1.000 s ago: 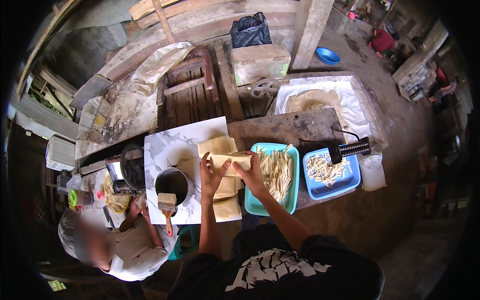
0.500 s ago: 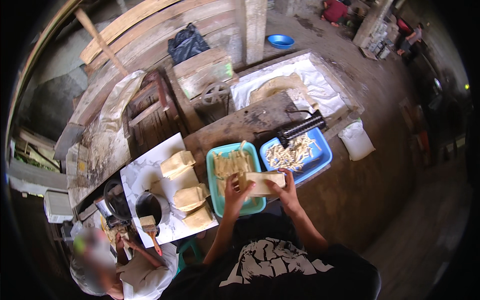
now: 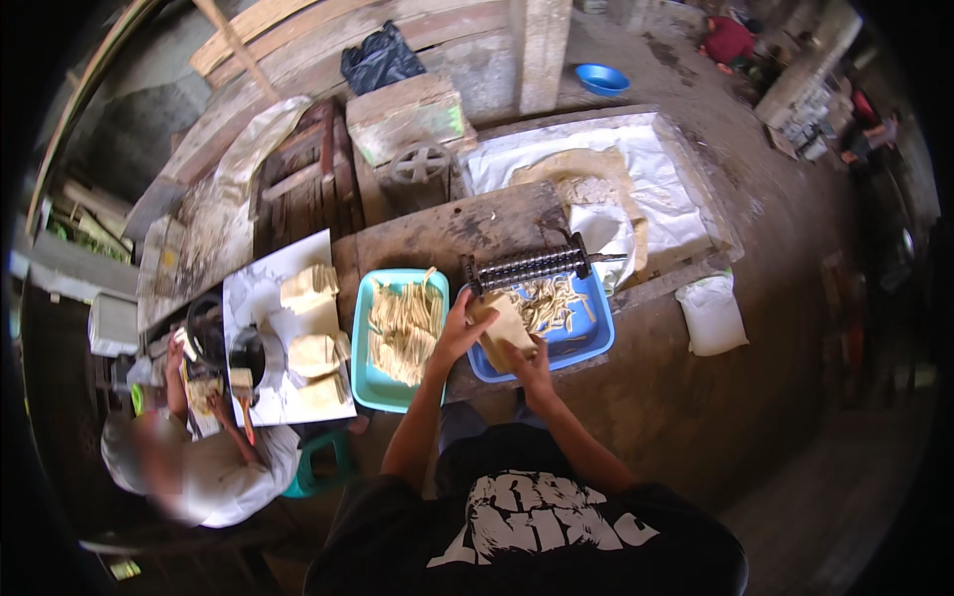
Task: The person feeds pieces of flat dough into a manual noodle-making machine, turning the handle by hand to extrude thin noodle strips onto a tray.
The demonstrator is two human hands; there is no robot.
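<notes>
Both my hands hold one flat tan dough sheet (image 3: 505,326) just below a dark ridged roller cutter (image 3: 527,266). My left hand (image 3: 459,330) grips its left edge and my right hand (image 3: 531,366) supports it from below. Under the cutter sits a blue tray (image 3: 581,343) with cut pale strips (image 3: 547,298). To the left lies a turquoise tray (image 3: 364,368) holding more cut strips (image 3: 402,323).
A white board (image 3: 268,298) on the left carries stacked folded dough sheets (image 3: 313,353). Another person (image 3: 194,467) sits at lower left beside a dark pot (image 3: 246,350). Behind the cutter lie a white cloth with dough (image 3: 586,179), a white bag (image 3: 711,313) and a blue bowl (image 3: 602,77).
My hands carried the dough sheet rightward, from over the stack on the white board, past the turquoise tray, to the roller cutter over the blue tray.
</notes>
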